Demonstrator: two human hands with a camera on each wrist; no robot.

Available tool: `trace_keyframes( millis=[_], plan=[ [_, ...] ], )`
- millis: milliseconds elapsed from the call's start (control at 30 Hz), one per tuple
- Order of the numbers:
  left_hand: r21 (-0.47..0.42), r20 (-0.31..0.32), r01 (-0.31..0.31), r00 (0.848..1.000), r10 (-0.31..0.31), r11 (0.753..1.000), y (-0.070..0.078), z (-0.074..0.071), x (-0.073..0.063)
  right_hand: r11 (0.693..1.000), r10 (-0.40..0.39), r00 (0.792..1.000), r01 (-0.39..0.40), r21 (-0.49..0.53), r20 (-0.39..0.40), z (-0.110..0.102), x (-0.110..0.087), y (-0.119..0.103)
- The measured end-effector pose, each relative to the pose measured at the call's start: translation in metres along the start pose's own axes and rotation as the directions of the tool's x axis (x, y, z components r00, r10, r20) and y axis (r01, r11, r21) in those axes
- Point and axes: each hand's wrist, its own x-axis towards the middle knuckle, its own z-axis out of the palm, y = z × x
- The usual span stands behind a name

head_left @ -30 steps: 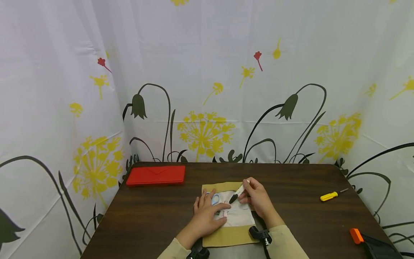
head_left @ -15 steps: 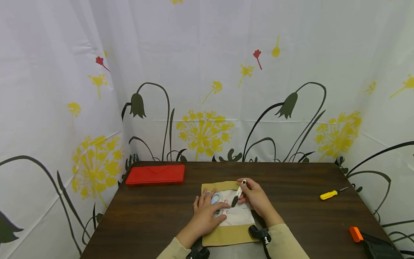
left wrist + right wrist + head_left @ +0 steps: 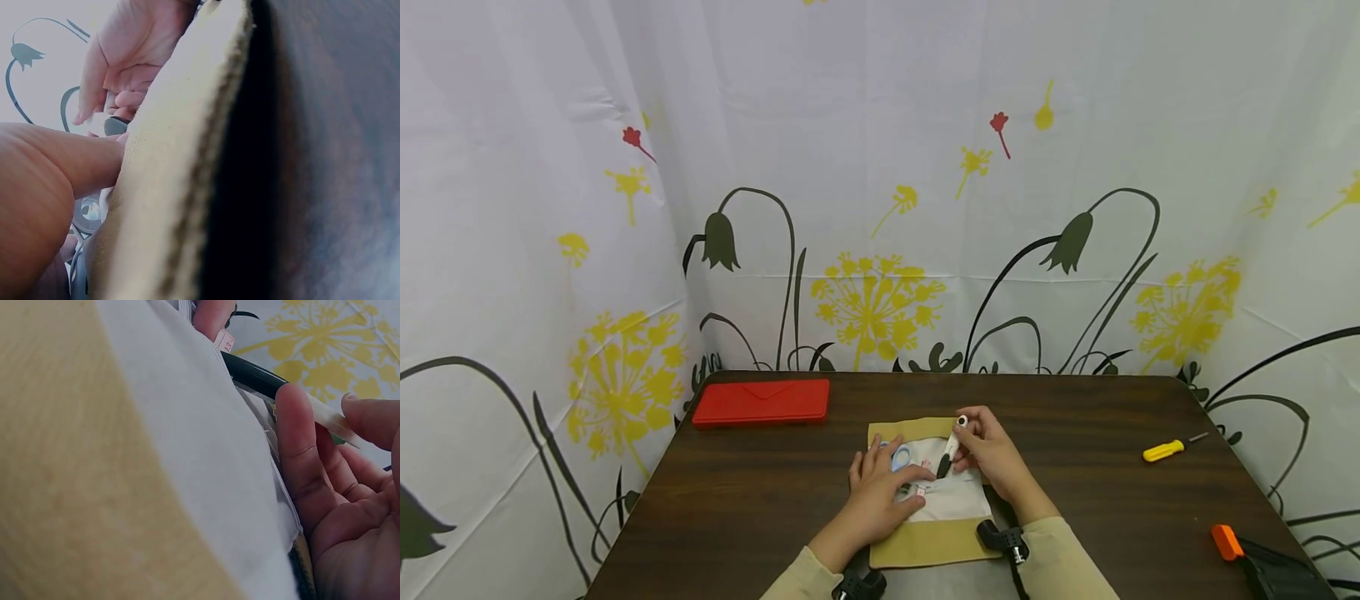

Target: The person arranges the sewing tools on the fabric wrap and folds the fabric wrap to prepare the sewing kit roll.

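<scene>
A tan pouch with a white cloth middle lies in front of me in the head view. My left hand rests on its left side with the fingers spread. Beside those fingers show a light-blue scissor handle and a white-and-pink tape measure. My right hand pinches a slim white tool with a dark tip and a hole at its upper end. In the right wrist view its dark part reaches down behind the white cloth's edge, where its end is hidden.
A red case lies at the back left of the dark wooden table. To the right are a yellow-handled screwdriver and a black tool with an orange end. A flower-print curtain hangs behind the table.
The white tool has turned steeper in my right hand, its dark tip now slightly lower and nearer the left fingers. The left hand has stayed in place.
</scene>
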Motion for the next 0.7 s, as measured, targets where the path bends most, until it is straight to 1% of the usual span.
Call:
trace_keyframes(
  millis=[133, 367, 467, 533, 700],
  plan=[
    [0.004, -0.003, 0.000, 1.000, 0.000, 1.000, 0.0001, 0.0002, 0.0012, 1.000, -0.022, 1.000, 0.022, 0.016, 0.007, -0.0008, 0.0012, 0.0008],
    [0.001, 0.002, 0.018, 1.000, -0.018, 1.000, 0.0001, 0.0006, 0.0004, 0.998, -0.050, 0.998, 0.051, -0.036, 0.028, -0.0019, 0.0017, 0.0005],
    [-0.003, -0.001, 0.018, 1.000, -0.018, 1.000, 0.0010, 0.0001, -0.0002, 0.997, -0.055, 0.998, 0.056, -0.043, 0.032, -0.0018, 0.0014, 0.0010],
    [-0.007, 0.001, 0.018, 1.000, -0.017, 1.000, 0.0016, -0.0002, -0.0001, 0.997, -0.054, 0.998, 0.055, -0.047, 0.025, -0.0014, 0.0013, 0.0011],
    [-0.011, 0.004, 0.015, 1.000, -0.015, 1.000, 0.0025, -0.0003, 0.0011, 0.999, -0.038, 0.999, 0.037, -0.020, -0.020, -0.0010, 0.0018, 0.0013]
  ],
)
